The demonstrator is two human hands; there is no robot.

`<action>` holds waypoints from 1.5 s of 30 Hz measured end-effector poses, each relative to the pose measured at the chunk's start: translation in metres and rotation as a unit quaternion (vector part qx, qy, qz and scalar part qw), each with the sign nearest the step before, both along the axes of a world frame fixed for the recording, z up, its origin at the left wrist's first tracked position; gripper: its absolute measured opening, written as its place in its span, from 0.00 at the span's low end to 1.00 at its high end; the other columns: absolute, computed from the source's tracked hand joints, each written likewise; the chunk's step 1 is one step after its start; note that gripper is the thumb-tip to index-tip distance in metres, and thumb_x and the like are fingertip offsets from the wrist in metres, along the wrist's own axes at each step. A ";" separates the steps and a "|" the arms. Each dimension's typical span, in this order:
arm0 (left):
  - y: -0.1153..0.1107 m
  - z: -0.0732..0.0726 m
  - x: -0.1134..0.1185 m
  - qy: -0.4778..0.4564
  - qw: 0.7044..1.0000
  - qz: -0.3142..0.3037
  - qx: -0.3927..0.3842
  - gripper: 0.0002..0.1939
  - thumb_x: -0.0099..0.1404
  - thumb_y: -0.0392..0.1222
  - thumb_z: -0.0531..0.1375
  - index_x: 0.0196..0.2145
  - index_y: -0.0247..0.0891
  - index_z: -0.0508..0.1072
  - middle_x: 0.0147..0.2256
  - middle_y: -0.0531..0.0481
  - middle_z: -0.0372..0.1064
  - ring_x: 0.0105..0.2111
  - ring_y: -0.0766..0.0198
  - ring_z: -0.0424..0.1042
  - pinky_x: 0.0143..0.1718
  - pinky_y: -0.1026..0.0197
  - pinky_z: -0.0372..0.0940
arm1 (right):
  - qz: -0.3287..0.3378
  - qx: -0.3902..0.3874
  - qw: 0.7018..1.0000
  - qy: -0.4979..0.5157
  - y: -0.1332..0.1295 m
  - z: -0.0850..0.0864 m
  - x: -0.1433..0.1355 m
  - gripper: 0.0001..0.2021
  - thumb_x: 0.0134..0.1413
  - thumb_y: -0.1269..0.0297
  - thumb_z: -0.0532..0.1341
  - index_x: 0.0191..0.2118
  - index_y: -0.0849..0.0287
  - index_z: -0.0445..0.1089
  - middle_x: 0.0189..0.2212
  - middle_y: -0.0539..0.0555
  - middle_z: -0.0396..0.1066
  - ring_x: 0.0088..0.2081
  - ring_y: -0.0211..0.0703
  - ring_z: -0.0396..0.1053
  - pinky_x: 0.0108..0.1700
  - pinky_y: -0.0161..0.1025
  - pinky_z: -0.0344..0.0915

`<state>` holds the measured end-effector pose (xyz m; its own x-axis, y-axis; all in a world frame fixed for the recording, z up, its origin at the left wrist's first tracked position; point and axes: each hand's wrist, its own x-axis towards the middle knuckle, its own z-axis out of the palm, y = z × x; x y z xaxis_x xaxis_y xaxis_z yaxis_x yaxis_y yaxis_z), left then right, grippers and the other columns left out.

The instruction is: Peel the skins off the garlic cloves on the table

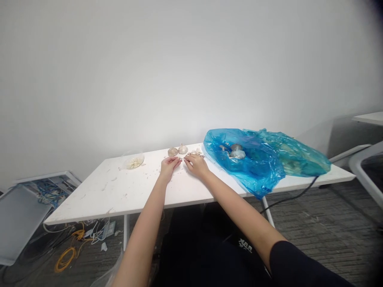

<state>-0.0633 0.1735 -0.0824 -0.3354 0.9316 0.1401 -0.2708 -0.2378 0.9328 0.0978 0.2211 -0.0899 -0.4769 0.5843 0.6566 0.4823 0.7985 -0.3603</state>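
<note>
While left fingers (174,159) and right fingers (189,158) pinch something small (182,159), white lettering (245,244) (unreadable) shows below.

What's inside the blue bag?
Garlic bulbs show in the blue bag. Anything beneath them or deeper in the crumpled folds is covered; can't tell.

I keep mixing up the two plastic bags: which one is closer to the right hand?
The blue bag, with garlic bulbs visible in it. It lies between the right hand and the greener bag.
</note>
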 end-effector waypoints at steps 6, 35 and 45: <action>0.002 -0.002 -0.001 0.003 1.000 0.001 0.008 0.19 0.41 0.42 0.74 0.30 0.33 0.75 0.31 0.47 0.76 0.36 0.64 0.76 0.52 0.56 0.66 | 0.020 0.020 0.999 0.020 0.003 -0.004 -0.002 0.12 0.62 0.66 0.54 0.42 0.59 0.74 0.40 0.56 0.74 0.43 0.43 0.69 0.46 0.37 0.61; 0.003 -0.007 -0.002 0.127 0.989 0.049 0.055 0.16 0.45 0.46 0.72 0.30 0.34 0.77 0.34 0.45 0.76 0.38 0.58 0.76 0.47 0.53 0.68 | 0.010 -0.024 1.000 -0.017 0.001 0.001 -0.003 0.12 0.64 0.66 0.52 0.40 0.59 0.73 0.39 0.55 0.74 0.42 0.42 0.68 0.46 0.36 0.58; 0.003 -0.006 -0.002 0.091 0.994 0.042 0.035 0.18 0.44 0.47 0.73 0.30 0.34 0.77 0.34 0.46 0.76 0.38 0.59 0.76 0.49 0.52 0.68 | 0.001 -0.033 0.999 -0.006 -0.002 0.002 -0.002 0.12 0.63 0.65 0.53 0.39 0.58 0.74 0.39 0.54 0.75 0.42 0.42 0.68 0.45 0.36 0.58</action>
